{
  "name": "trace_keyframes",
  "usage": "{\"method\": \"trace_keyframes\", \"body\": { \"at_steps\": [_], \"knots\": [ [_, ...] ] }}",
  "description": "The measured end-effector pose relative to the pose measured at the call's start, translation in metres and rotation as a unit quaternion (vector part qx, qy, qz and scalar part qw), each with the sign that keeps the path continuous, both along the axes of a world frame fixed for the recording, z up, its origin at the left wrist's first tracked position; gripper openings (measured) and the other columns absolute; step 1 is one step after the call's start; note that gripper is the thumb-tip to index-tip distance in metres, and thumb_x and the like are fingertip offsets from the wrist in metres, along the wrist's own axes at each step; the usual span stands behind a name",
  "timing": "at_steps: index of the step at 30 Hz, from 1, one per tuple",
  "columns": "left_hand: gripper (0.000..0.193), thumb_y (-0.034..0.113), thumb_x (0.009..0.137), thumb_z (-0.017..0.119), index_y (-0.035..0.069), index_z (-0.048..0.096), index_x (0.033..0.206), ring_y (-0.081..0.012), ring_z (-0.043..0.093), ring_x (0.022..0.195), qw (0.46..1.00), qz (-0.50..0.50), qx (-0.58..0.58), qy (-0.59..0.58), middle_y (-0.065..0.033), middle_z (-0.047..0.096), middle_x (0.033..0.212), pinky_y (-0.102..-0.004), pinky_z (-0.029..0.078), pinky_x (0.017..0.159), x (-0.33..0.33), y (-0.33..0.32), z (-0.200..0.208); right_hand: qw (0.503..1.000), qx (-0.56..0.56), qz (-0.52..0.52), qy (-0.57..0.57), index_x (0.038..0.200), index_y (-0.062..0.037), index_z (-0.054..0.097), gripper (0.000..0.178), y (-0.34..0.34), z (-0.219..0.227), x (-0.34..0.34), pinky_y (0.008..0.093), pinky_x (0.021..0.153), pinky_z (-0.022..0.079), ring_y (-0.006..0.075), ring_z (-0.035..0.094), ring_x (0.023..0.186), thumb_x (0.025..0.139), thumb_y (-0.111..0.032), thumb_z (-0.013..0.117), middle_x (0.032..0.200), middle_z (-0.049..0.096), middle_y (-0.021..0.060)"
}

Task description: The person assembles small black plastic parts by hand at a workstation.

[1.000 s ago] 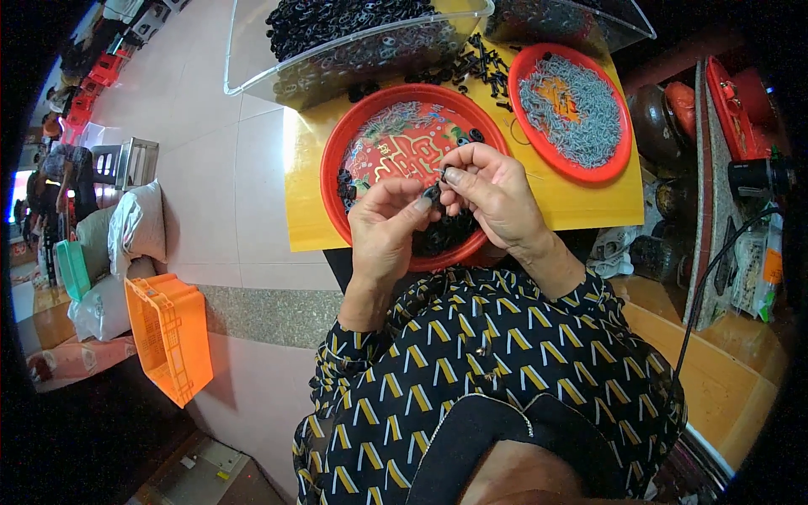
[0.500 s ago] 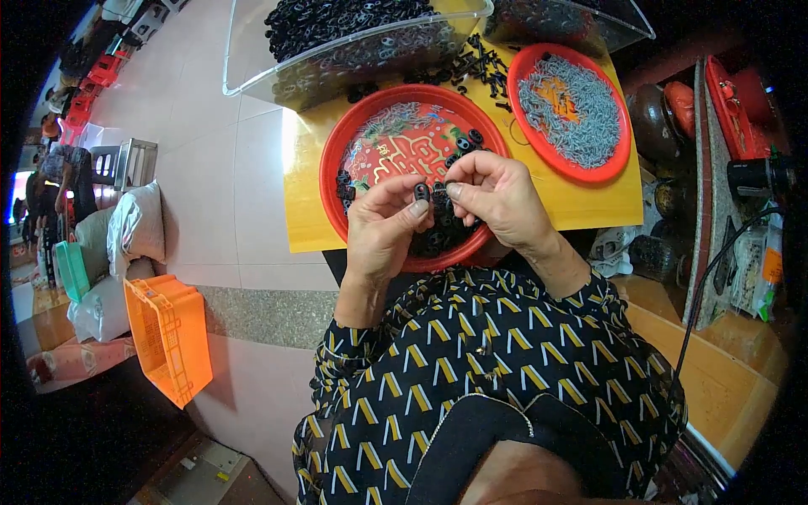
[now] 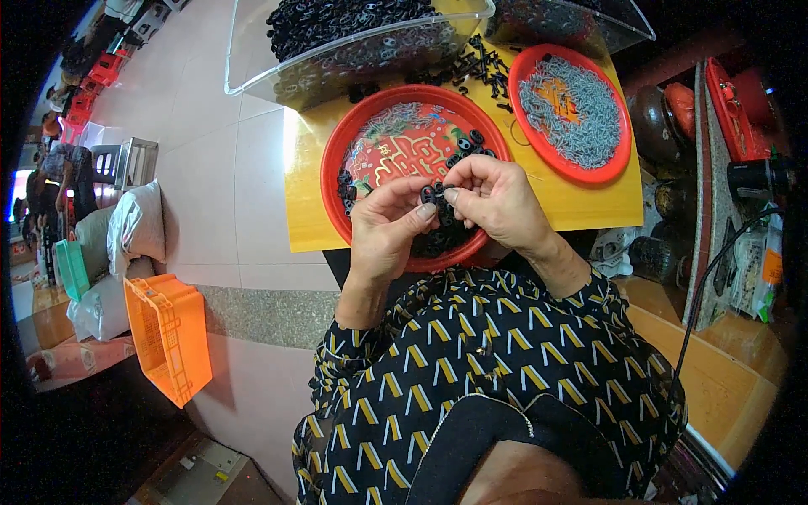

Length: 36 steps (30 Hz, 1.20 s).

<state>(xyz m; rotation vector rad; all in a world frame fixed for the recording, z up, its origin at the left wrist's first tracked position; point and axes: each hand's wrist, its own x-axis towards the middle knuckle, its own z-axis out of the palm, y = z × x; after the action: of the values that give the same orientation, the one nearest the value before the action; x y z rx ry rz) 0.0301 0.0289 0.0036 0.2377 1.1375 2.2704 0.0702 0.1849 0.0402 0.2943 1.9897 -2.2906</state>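
My left hand (image 3: 379,231) pinches a small oval black plastic piece with two holes (image 3: 428,195) between thumb and forefinger. Close against it, the thumb and forefinger of my right hand (image 3: 498,202) are pressed together on a small black part, mostly covered by the fingertips. Both hands are over the near half of a round red tray (image 3: 332,151) with a patterned bottom. Loose black plastic pieces (image 3: 465,145) lie in this tray, partly under my hands. Thin silvery screws (image 3: 391,118) are spread along its far side.
A second red tray (image 3: 515,94) at the right carries a heap of grey screws (image 3: 589,130). Clear bins of black parts (image 3: 353,29) stand at the back of the yellow table (image 3: 303,210). Black screw-like parts (image 3: 484,71) lie between. An orange crate (image 3: 172,337) sits left, on the floor.
My hands have come closer together, bringing the oval black piece up against my right fingertips. The piece has shifted slightly to the right with my left hand.
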Motion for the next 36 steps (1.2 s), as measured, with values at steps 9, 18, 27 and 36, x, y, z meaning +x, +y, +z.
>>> {"method": "trace_keyframes", "body": {
  "at_steps": [9,18,27,36],
  "knots": [
    [0.028,-0.003,0.073,0.061,-0.003,0.054,0.1,-0.0118,0.057,0.074,0.999,0.001,-0.048,0.023,-0.0088,0.06,0.086,-0.0219,0.048,0.065,0.003,0.004,0.003,1.0,0.025,0.013,0.012,0.083,-0.0002,0.054,0.007,0.0,-0.002,-0.001,0.0151,0.046,0.041,0.0027,0.049,0.053,0.077,-0.003,0.056,0.066,0.055,-0.0002],
    [0.025,-0.001,0.076,0.059,-0.003,0.054,0.1,-0.0108,0.057,0.067,0.997,0.005,-0.065,0.038,-0.0079,0.06,0.079,-0.0203,0.046,0.059,0.006,0.005,0.006,0.991,-0.118,0.063,-0.018,0.086,0.0007,0.056,0.013,0.011,-0.015,-0.002,0.0192,0.051,0.047,0.0089,0.056,0.059,0.077,-0.008,0.059,0.07,0.058,0.0039],
    [0.023,-0.003,0.075,0.057,-0.003,0.055,0.098,-0.0098,0.055,0.064,0.995,0.039,-0.05,0.075,-0.0071,0.059,0.077,-0.0204,0.045,0.057,0.009,0.007,-0.003,0.98,-0.179,0.091,-0.005,0.086,-0.0006,0.054,0.016,0.011,-0.023,-0.003,0.0186,0.052,0.046,0.0091,0.056,0.062,0.077,-0.011,0.061,0.073,0.057,0.0037],
    [0.021,-0.004,0.075,0.058,-0.004,0.055,0.096,-0.0101,0.057,0.066,0.985,0.007,-0.112,0.13,-0.0079,0.06,0.078,-0.0209,0.047,0.059,0.009,0.005,0.006,0.974,-0.186,0.129,-0.017,0.08,-0.0037,0.053,0.019,0.019,-0.02,-0.006,0.0181,0.05,0.045,0.0077,0.054,0.059,0.074,-0.016,0.065,0.068,0.055,0.0011]
  ]
}}
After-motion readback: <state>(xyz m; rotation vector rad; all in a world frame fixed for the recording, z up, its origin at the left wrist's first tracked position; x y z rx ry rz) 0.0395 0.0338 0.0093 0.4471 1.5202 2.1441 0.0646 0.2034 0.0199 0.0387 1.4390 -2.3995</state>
